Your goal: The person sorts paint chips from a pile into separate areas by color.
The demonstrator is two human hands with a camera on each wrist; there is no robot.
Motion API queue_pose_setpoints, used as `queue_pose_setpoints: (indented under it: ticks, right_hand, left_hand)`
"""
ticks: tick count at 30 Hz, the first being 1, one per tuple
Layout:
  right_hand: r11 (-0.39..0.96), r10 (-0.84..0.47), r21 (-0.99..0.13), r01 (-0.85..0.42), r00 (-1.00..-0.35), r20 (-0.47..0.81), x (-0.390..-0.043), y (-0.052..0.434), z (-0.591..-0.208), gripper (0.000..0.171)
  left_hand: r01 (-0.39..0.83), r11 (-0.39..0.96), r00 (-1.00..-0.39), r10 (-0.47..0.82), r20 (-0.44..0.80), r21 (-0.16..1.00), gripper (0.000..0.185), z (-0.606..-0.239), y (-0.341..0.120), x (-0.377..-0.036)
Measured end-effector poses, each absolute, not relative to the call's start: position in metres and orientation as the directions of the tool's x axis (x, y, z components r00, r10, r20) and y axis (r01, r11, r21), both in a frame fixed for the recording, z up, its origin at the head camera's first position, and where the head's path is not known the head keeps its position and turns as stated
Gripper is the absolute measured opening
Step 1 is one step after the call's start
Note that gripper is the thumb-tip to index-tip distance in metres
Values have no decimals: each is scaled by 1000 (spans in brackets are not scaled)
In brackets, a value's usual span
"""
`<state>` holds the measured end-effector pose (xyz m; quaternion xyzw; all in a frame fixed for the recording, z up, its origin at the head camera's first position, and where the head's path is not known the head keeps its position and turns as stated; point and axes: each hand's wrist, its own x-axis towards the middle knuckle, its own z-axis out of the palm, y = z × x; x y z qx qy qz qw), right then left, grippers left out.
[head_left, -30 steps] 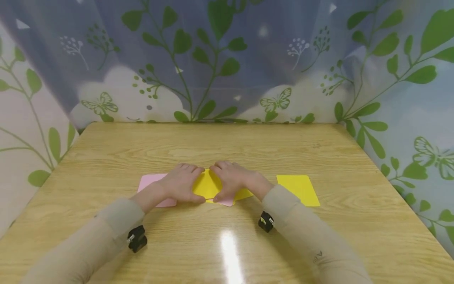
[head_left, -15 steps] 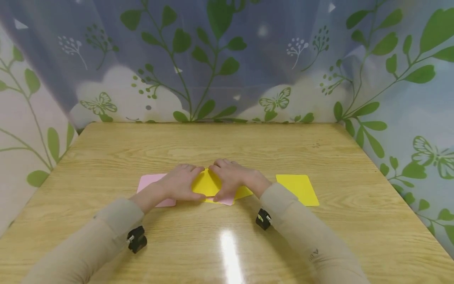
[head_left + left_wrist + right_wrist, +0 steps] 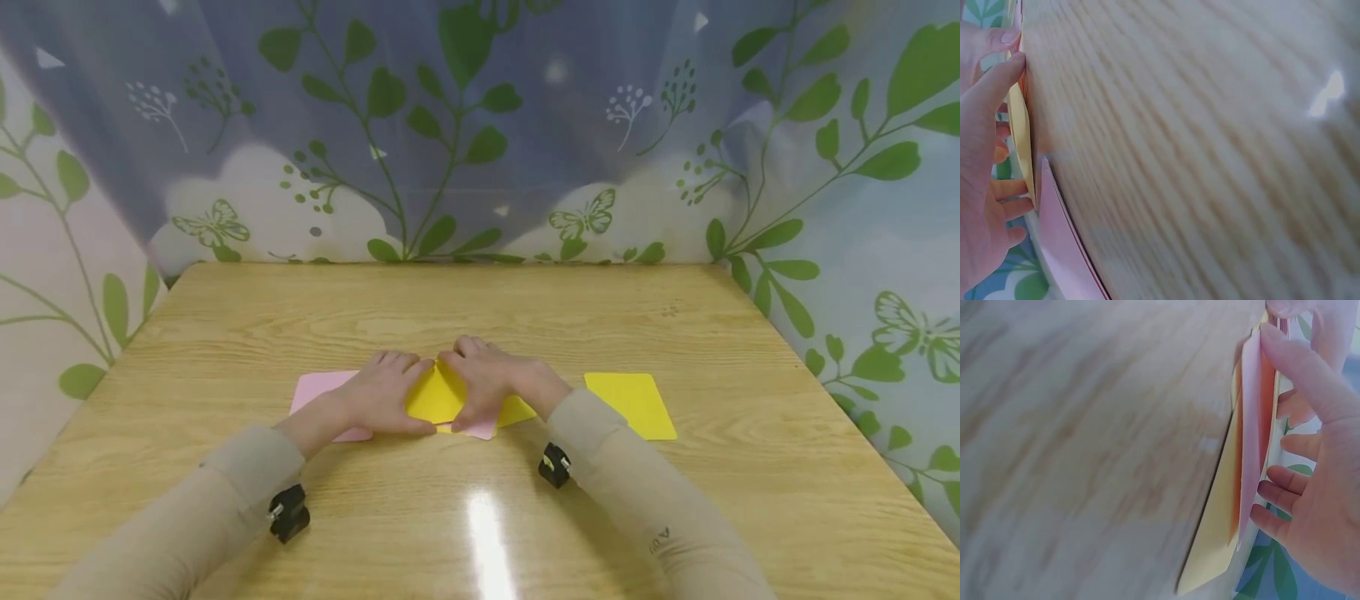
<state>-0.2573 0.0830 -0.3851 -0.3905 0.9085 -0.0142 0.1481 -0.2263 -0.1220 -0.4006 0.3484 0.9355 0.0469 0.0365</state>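
Observation:
A yellow card (image 3: 437, 398) lies mid-table over a loose pile of pink and yellow cards. My left hand (image 3: 382, 392) spans its left side, thumb at the near edge and fingers at the far edge. My right hand (image 3: 483, 379) grips the right side the same way, thumb tips close together. From under the right hand stick out a pink card (image 3: 482, 427) and another yellow card (image 3: 516, 410). In the right wrist view, a pink card (image 3: 1250, 437) and an orange surface (image 3: 1267, 406) stand tilted near the thumb. The right hand hides part of the pile.
A pink card (image 3: 318, 390) lies to the left, partly under the left forearm. To the right lies a separate yellow card (image 3: 633, 404), partly behind the right sleeve (image 3: 600, 425). The wooden table (image 3: 420, 533) meets leaf-patterned curtains (image 3: 480, 208) at the back.
Both hands stay on the yellow card with little movement. The right wrist has shifted slightly left, and the card's near edge rises a little, then comes back down.

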Motion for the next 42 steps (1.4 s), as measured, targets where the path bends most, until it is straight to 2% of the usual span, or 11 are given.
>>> queue_pose_setpoints:
  ticks: [5,16,23,35,42]
  right_hand:
    - [703,-705,-133,-699,-661,-258,-257,83,-384,100]
    - [706,-700,-121,-698,-662,-267,-254,83,-382,102]
    - [684,-722,-90,-724,-656,-219,-252,83,-381,102]
    - [750,-659,-94,-655,-728,-187,-248,104,-371,114]
    - [745,-663,-32,-666,-735,-139,-246,123,-369,116]
  left_hand:
    - [655,749,-751,660,-21,96,92,-401,-121,-230]
    - [661,738,-742,670,-32,134,93,-398,-118,-227]
    - [669,738,-740,672,-9,92,93,-398,-116,-229]
    - [648,761,-761,647,50,17,98,-393,-102,-231]
    - [666,746,-743,666,72,-29,100,-386,-86,-231]
